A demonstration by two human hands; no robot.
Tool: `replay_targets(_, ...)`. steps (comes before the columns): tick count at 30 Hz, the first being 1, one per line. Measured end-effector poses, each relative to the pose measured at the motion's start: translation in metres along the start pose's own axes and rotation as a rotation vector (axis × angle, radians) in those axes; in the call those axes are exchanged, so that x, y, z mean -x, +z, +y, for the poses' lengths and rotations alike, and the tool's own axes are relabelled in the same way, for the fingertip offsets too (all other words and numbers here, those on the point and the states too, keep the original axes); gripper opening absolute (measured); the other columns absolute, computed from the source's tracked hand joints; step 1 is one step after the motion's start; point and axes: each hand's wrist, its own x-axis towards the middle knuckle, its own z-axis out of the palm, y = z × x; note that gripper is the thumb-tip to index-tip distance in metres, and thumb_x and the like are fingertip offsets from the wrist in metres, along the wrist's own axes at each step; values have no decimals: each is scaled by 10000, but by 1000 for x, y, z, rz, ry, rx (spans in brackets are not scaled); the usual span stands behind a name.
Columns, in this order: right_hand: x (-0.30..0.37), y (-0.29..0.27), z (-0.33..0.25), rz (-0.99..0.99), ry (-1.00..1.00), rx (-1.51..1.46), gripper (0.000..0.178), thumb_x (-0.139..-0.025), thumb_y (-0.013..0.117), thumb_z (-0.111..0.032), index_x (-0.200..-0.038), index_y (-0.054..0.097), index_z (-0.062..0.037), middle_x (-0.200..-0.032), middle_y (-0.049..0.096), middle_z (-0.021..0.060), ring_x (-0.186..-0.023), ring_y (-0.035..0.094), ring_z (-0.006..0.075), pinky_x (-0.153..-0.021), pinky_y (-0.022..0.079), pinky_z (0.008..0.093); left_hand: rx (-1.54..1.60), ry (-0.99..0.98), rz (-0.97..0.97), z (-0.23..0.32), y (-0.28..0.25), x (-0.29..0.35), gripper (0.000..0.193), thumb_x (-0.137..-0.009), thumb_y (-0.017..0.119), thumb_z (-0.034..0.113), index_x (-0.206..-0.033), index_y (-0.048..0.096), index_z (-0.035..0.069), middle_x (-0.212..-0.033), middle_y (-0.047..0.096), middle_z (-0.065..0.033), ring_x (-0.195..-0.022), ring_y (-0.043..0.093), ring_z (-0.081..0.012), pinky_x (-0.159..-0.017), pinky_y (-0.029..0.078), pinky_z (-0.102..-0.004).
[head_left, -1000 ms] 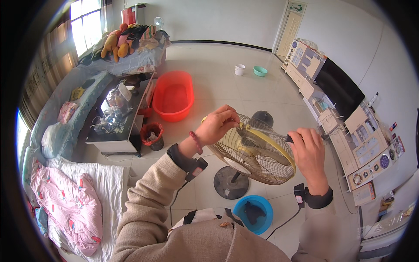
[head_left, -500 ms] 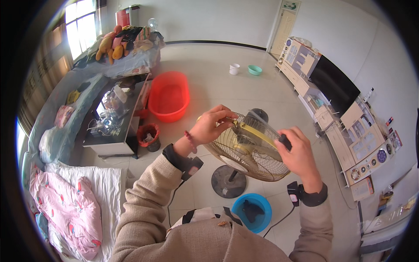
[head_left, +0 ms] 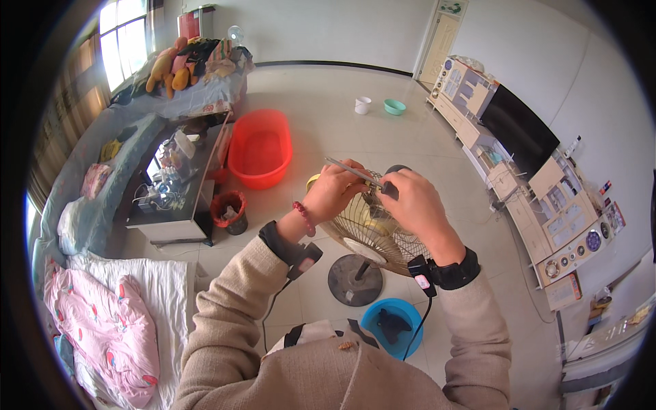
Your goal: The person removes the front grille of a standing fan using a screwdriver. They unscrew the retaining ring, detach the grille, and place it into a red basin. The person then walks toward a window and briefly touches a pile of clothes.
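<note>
A standing fan with a wire guard [head_left: 365, 240] and yellow parts is in front of me, its face tilted upward. The round dark base [head_left: 355, 281] rests on the floor. My left hand [head_left: 335, 195] is closed at the upper rim of the guard, fingertips pinched on it. My right hand [head_left: 418, 208], also closed, grips a slim grey metal tool with a dark handle [head_left: 390, 190]. Its long shaft [head_left: 345, 168] points up and left, across the left fingers. Both hands are close together and hide part of the guard's upper rim.
A blue basin [head_left: 395, 324] with a dark item inside stands below the fan. Left are a red tub [head_left: 261, 147], a lined bin [head_left: 231, 213] and a cluttered low table [head_left: 171, 234]. A television cabinet [head_left: 523, 201] runs along the right wall. Cables hang from both wrist straps.
My right hand has moved left from the guard's right side to beside my left hand, bringing the dark-handled tool with it. The left hand stays at the rim.
</note>
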Motion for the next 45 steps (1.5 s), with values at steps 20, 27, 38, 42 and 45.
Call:
replay_targets(20, 1, -11, 3, -131, 50, 6, 261, -805, 729, -175, -1037, 674, -66, -949, 634, 101, -932, 620, 310, -786, 512, 410, -71, 87, -36, -10, -12, 4, 190, -843, 701, 133, -1027, 706, 84, -1043, 653, -81, -989, 608, -280, -863, 490, -388)
replay_targets(27, 26, -27, 8, -29, 32, 45, 238, -780, 742, -132, -1001, 686, -60, -902, 623, 90, -864, 609, 282, -763, 501, 383, -31, -82, -67, -39, -30, 20, 196, -865, 688, 111, -1055, 707, 67, -1063, 635, -92, -966, 625, -271, -817, 521, -345)
replay_targets(38, 41, -30, 13, 2, -5, 44, 230, -754, 724, -65, -970, 649, -42, -888, 621, 102, -774, 626, 267, -702, 508, 349, 12, -34, -177, -41, -32, 12, 162, -894, 628, 68, -1046, 628, 11, -1011, 613, -112, -920, 646, -275, -788, 527, -348)
replay_targets(42, 41, -32, 12, -49, 38, 32, 221, -754, 728, -90, -958, 643, -84, -894, 616, 79, -854, 619, 280, -736, 508, 381, 21, -30, -254, -41, -40, 13, 186, -891, 628, 74, -1068, 615, 18, -1029, 610, -113, -946, 639, -281, -809, 524, -353)
replay_targets(45, 43, -35, 12, -75, 55, 0, 225, -761, 725, -75, -972, 647, -84, -917, 622, 76, -860, 621, 281, -746, 509, 382, 11, -36, -277, -40, -45, 16, 187, -883, 632, 67, -1064, 612, 22, -1031, 608, -114, -970, 629, -290, -820, 520, -360)
